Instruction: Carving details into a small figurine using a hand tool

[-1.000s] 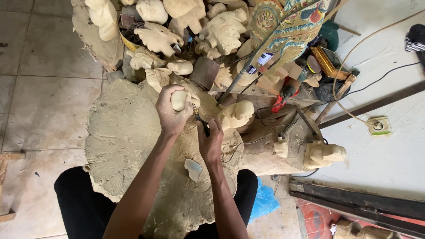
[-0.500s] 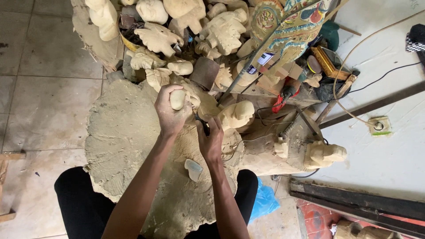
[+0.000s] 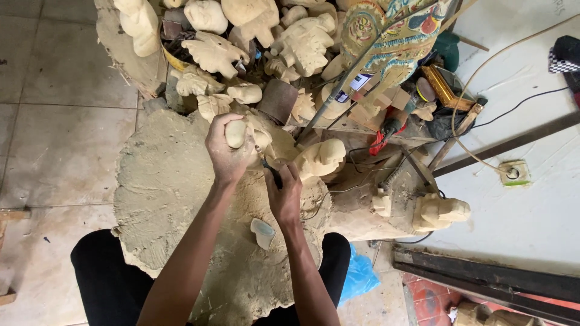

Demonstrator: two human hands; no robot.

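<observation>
Left hand clamps a pale, rounded wooden carving; right hand clenches what looks like a dark-handled knife. A slip could nick the fingers.

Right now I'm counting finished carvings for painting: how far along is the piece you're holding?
Done: its top is already rounded. In hand: the left hand grips the pale wooden figure while the right hand works a dark-handled carving tool against it. Left: it is bare wood, unlike the painted carving.

Bare forearms with no sleeves, watch or rings, and black trousers on both legs.
</observation>
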